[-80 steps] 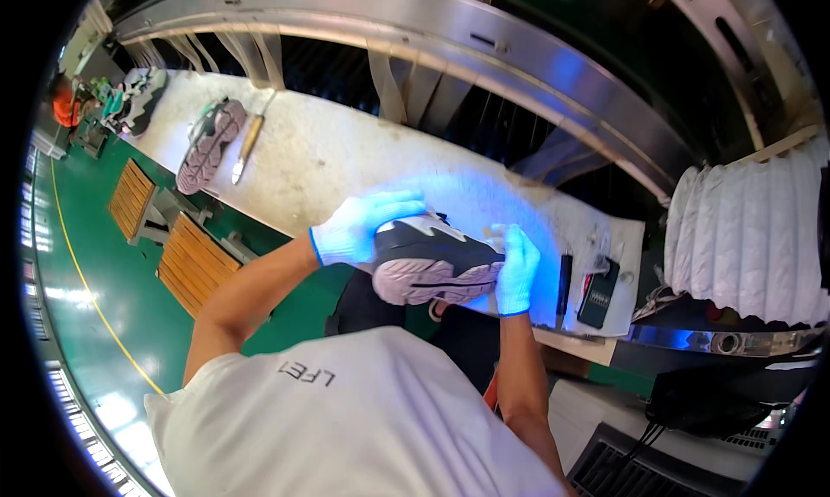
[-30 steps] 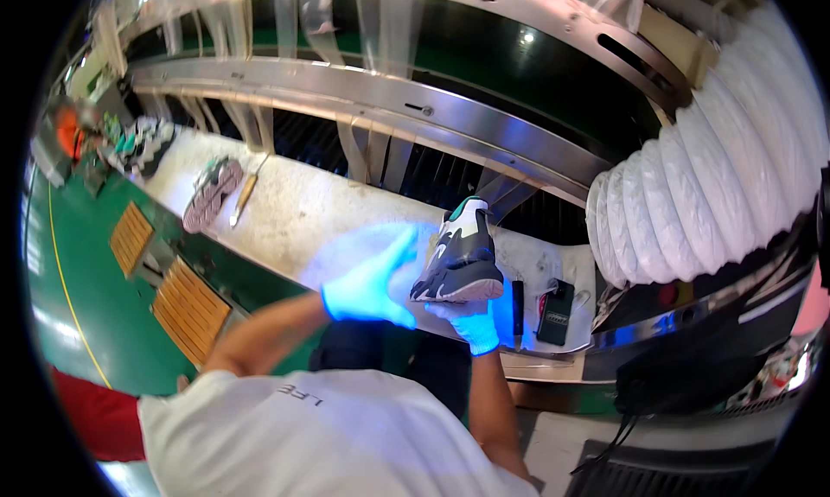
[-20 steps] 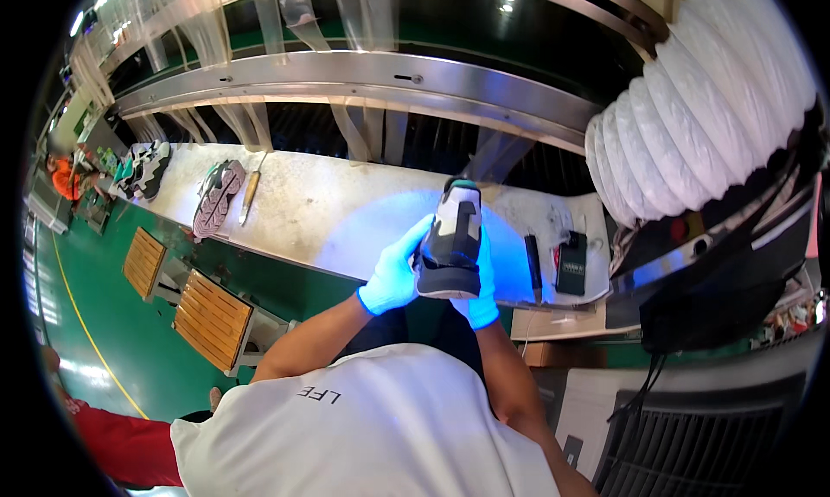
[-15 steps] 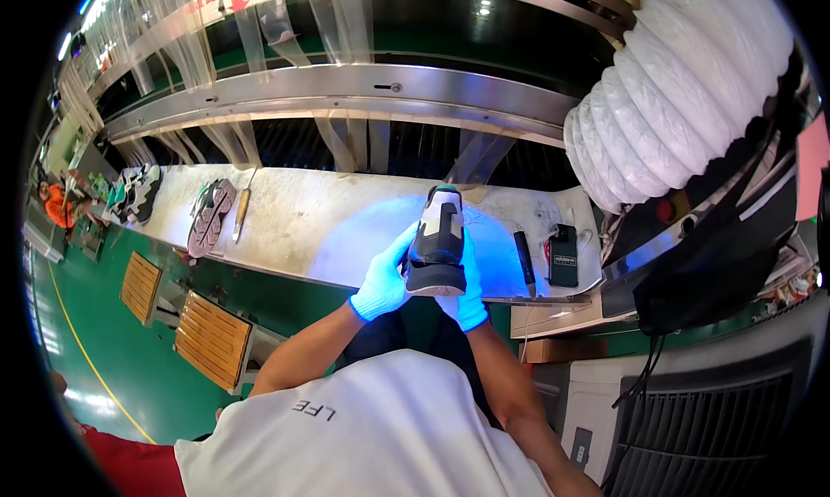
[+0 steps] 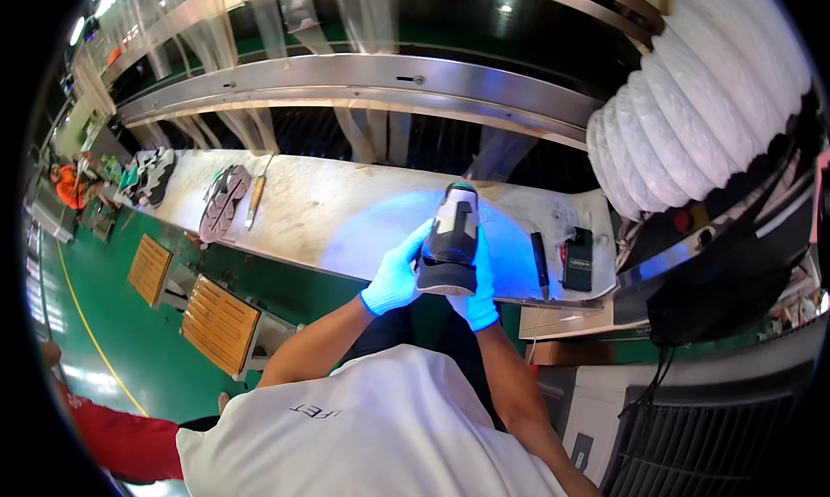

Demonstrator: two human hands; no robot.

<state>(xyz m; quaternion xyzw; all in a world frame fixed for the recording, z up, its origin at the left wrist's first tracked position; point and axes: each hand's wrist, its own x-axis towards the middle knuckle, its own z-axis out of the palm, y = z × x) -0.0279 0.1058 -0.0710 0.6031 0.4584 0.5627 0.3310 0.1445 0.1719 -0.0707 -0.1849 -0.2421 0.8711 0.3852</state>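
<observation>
Both my hands hold a sneaker (image 5: 451,240) in black, grey and white, above the near edge of a pale bench (image 5: 337,194) under blue light. My left hand (image 5: 393,279), in a glove that glows blue, closes on the sneaker's left side. On the opposite side, my right hand (image 5: 481,296) grips it in a matching glove; some of its fingers are hidden by the sneaker. To the right on the bench lie a slim black tool (image 5: 539,265), possibly a pen or knife, and a dark flat box-like thing (image 5: 577,259).
A sneaker with a pinkish sole (image 5: 223,207) lies left beside a wooden-handled tool (image 5: 255,201); more sneakers (image 5: 154,177) sit farther left. A steel rail (image 5: 346,75) with hanging clear strips runs behind. A white hose (image 5: 692,125) bulges at right. A person's red sleeve (image 5: 130,436) shows lower left.
The view has swung slightly left, so the bench and its things appear farther right. Both hands keep their hold on the sneaker, with little other change.
</observation>
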